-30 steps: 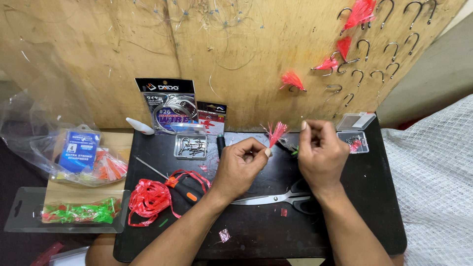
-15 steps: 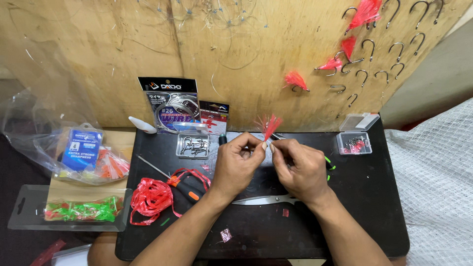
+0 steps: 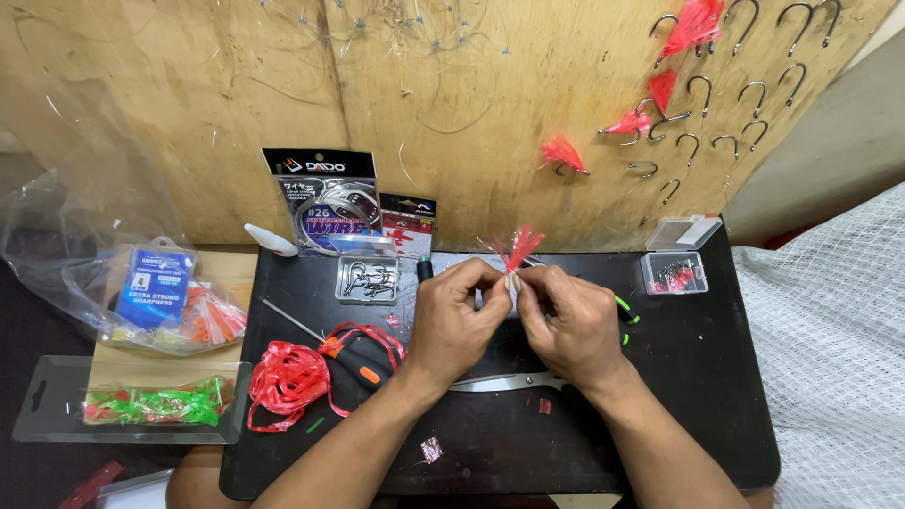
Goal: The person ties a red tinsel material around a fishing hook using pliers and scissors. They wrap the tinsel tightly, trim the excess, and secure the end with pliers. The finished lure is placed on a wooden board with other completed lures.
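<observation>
Matt black tabletop (image 3: 716,396); rough plywood board (image 3: 490,85); shiny metal hooks (image 3: 754,94); clear plastic box (image 3: 675,264).

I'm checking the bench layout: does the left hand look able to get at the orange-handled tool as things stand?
Probably yes. The orange-handled tool lies uncovered just left of the left forearm, but the left hand is pinching the red-tufted hook together with the right hand.

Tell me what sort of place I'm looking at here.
Likely a home fishing-tackle bench: bare metal hooks hang on a plywood backboard, and both hands pinch a red-feathered lure over a black work board.
</observation>
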